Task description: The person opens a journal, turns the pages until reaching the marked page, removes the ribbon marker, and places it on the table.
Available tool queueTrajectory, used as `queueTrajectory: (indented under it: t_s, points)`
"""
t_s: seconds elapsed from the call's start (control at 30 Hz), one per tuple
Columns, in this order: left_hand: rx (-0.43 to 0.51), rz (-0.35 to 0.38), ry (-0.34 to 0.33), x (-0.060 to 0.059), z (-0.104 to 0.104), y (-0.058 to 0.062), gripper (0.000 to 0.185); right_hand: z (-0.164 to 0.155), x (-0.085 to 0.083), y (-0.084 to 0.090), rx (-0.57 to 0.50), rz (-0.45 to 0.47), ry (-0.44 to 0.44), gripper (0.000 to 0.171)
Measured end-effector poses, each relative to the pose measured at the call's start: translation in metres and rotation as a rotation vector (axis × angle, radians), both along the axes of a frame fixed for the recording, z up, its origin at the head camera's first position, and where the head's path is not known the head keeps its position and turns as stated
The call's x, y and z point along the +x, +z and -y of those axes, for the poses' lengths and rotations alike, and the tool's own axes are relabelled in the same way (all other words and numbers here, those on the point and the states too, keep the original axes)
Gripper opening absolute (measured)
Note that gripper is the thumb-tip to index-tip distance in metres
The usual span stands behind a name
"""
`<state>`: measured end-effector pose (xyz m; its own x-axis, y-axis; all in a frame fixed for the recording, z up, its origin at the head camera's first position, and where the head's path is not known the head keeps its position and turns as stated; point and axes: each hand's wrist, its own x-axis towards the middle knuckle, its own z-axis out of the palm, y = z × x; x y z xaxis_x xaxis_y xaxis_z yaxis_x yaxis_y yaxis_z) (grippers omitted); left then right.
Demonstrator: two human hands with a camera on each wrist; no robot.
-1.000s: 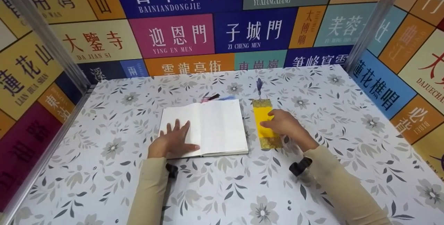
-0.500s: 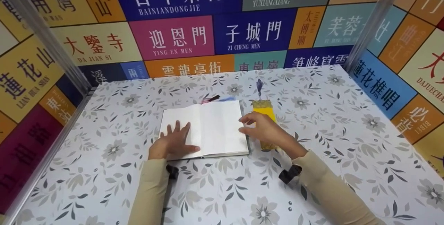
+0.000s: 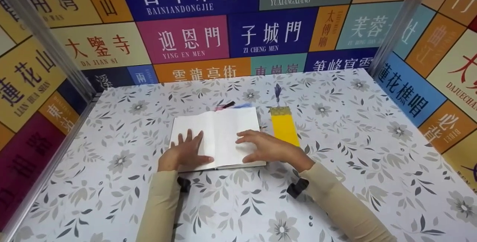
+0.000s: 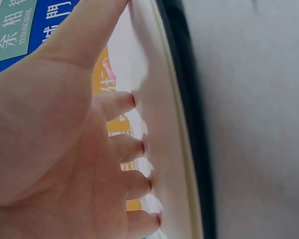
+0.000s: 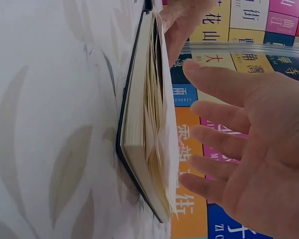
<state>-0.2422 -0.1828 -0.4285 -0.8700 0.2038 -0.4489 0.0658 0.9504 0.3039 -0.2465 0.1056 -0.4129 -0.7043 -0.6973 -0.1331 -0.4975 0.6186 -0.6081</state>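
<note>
An open notebook (image 3: 218, 137) with blank white pages and a dark cover lies flat on the floral table (image 3: 335, 122). My left hand (image 3: 184, 152) lies flat on its left page, fingers spread and straight; the left wrist view shows those fingertips (image 4: 132, 102) pressing the paper. My right hand (image 3: 266, 148) hovers over the right page with loosely curved fingers and holds nothing; in the right wrist view it (image 5: 239, 144) stands just off the top sheet of the notebook (image 5: 147, 129). A yellow bookmark (image 3: 284, 128) with gold ends and a blue tassel lies beside the notebook's right edge.
A pink, black and blue ribbon end (image 3: 231, 105) pokes out behind the notebook's top edge. Colourful sign-printed walls (image 3: 186, 40) and metal posts (image 3: 44, 37) close in the table on three sides. Bare tabletop extends left, right and toward me.
My right hand has left the yellow bookmark and moved left over the notebook's right page. The bookmark now lies uncovered. My left hand has stayed on the left page.
</note>
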Motion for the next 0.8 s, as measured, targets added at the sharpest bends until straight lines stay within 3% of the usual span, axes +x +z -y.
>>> queueTrajectory:
  t_s: [0.4, 0.8]
  points:
    - [-0.01, 0.015, 0.005, -0.0008, -0.0002, -0.0009, 0.104, 0.002, 0.0012, -0.005, 0.14, 0.047, 0.056, 0.077]
    - [-0.009, 0.006, 0.009, 0.0014, -0.0026, 0.0028, 0.103, 0.0014, 0.004, -0.0026, 0.245, 0.03, 0.07, 0.075]
